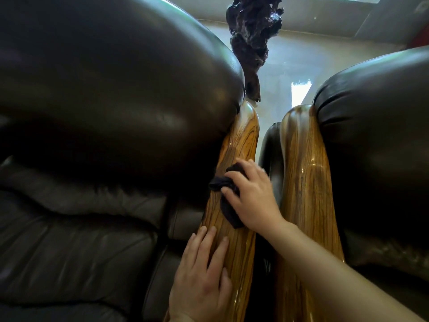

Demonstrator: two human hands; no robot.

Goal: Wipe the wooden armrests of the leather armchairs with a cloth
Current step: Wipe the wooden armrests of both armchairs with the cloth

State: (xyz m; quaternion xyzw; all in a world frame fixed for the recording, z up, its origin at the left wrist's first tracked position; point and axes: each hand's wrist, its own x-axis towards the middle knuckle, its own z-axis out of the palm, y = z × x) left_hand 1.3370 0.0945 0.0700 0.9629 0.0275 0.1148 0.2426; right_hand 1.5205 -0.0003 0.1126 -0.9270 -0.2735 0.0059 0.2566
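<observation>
Cloth (226,196): dark, bunched, lying on the left armrest (234,159) about midway along, pinned under the right hand (251,196).
Right hand: fingers curled down over the cloth, pressing it to the wood.
Left hand (204,270): fingers spread flat, holding nothing, resting on the same armrest nearer the camera.
Risk, slip: glossy wood looks slick; the bunched cloth could slide out from under the fingers.
Risk, coverage: the wad touches a narrow strip, so the edge tucked under the leather cushion (116,89) may be missed.
Risk, smears: the bare left palm could leave prints on the wood.
Right armrest (306,170): just beside, untouched by either hand.
Surface: striped, varnished, rounded.
Room: pale shiny floor (290,54), dark gnarled wood carving (253,36) behind the chairs.
</observation>
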